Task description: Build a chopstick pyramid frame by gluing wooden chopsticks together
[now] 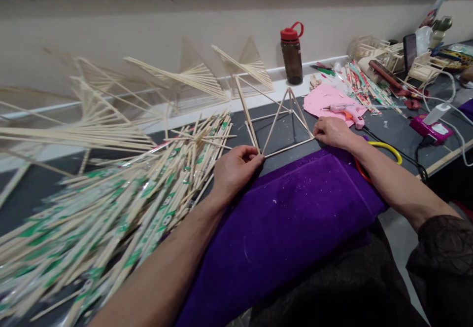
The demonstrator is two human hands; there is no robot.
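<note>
A frame of thin wooden sticks (288,148) stands on the dark table, with a square base and slanted sticks rising from its corners. My left hand (238,169) pinches its near left corner between thumb and fingers. At the near right corner, the fingers of my right hand (330,132) are closed on the frame's stick end. Both forearms reach across a folded purple cloth (288,213). To the left of my left hand lies a large heap of chopsticks (148,199), many in clear and green wrappers.
A pink glue gun (349,112) rests on a pink sheet (321,95). Behind the frame stands a red-capped bottle (291,58). Fanned stick structures (192,83) lean along the wall. At right are a purple power socket (430,128), cables and a phone (409,53).
</note>
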